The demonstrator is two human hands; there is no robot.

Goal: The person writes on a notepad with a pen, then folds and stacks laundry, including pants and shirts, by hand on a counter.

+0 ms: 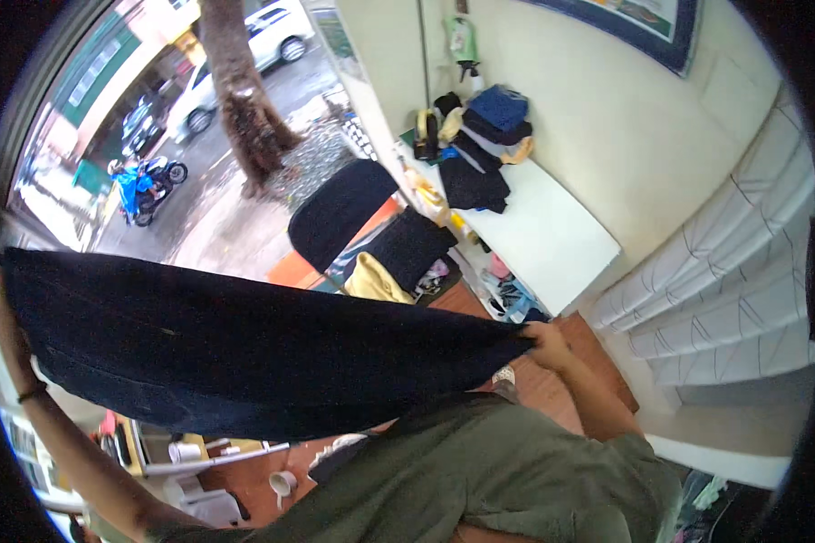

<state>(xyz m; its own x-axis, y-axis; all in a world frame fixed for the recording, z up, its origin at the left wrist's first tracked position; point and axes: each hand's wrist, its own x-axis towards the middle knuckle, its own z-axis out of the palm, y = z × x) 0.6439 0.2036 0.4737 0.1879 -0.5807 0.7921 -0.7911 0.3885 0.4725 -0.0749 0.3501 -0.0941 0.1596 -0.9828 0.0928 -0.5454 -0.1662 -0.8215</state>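
A large black cloth (265,346), perhaps a garment, is stretched across the view in front of my body. My right hand (549,347) grips its narrow, bunched right end. At the far left rim of the picture, my left arm is raised to the cloth's other end. My left hand (1,282) is at that upper corner, with its fingers mostly hidden by the cloth and the dark rim. Beyond the cloth stands a black chair (343,210), with dark folded cloth (407,248) and a yellow cloth (377,279) on or beside it.
A white table (550,237) against the wall bears a pile of folded clothes (496,119). Bags and other items are under it. White patterned curtains (720,271) hang at right. Through the window, a tree trunk (238,88) and a motorcycle rider (132,190) show outside. A white mug-like vessel (283,482) is lower left.
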